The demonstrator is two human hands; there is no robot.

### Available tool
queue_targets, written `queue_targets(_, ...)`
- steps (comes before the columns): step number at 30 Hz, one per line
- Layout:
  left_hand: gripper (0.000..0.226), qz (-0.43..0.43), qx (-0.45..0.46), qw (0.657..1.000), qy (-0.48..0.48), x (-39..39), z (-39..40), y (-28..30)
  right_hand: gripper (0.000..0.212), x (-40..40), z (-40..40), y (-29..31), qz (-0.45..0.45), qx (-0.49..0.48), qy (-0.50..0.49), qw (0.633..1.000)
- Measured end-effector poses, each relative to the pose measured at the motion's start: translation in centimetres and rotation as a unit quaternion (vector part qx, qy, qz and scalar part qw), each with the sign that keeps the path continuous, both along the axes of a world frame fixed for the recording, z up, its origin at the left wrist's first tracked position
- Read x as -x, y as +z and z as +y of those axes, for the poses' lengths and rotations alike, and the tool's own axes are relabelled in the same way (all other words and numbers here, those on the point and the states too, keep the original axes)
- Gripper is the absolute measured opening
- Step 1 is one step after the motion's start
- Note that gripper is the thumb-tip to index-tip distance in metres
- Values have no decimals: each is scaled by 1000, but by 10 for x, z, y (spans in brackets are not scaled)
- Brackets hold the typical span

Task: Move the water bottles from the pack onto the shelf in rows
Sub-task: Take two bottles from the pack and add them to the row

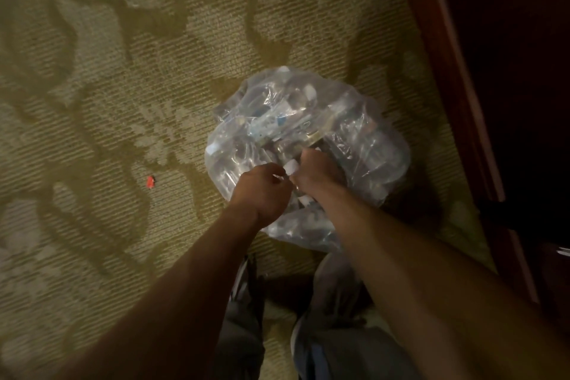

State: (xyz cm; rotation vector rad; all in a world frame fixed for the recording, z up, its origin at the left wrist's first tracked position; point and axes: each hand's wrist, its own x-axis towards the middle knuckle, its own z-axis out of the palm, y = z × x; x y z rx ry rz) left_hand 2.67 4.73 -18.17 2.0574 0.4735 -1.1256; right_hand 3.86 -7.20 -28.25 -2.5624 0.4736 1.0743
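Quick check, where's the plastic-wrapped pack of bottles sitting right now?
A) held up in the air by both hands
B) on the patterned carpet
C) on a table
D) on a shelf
B: the pack lies on the patterned carpet beside the dark wooden furniture, with the left hand and right hand gripping at its wrap from above.

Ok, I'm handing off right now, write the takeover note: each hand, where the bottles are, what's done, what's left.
Left hand: fingers curled at the near side of the pack, apparently pinching the plastic wrap.
Right hand: curled round a white-capped bottle at the pack's near side.
The pack lies on the patterned carpet, beside dark wooden furniture; the image is blurred, so a bottle count is not possible.
Done: no bottle visibly out of the pack.
Left: pull the bottles out and line them up on the shelf, which is not clearly in view.
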Motion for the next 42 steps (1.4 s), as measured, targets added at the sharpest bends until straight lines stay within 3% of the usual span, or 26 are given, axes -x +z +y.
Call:
queue_targets(7, 31, -5, 9, 998, 55, 3, 2, 1, 38, -3, -2, 3, 73, 21, 86, 993)
queue_targets(13, 32, -1, 9, 999, 48, 5, 0, -11, 35, 23, 12, -18, -16, 44, 109, 993)
queue_targets(18, 31, -3, 3, 999, 52, 7, -2, -11, 35, 14, 12, -17, 44, 75, 181, 980)
queue_targets(22, 32, -5, 4, 999, 51, 11, -1, -10, 28, 14, 5, -14, 34, 67, 205, 976)
queue_targets(30, 33, -27, 7, 998, 60, 17, -7, -4, 45, 23, -32, 28, -91, -25, 106, 990)
queue_targets(36, 45, -58, 16, 998, 32, 16, -15, 3, 63, 9, -38, 78, -184, -150, -27, 971)
queue_targets(42, 52, -131, 62, 989, -8, 16, 11, 20, 36, -13, -38, 132, -154, -280, -118, 940)
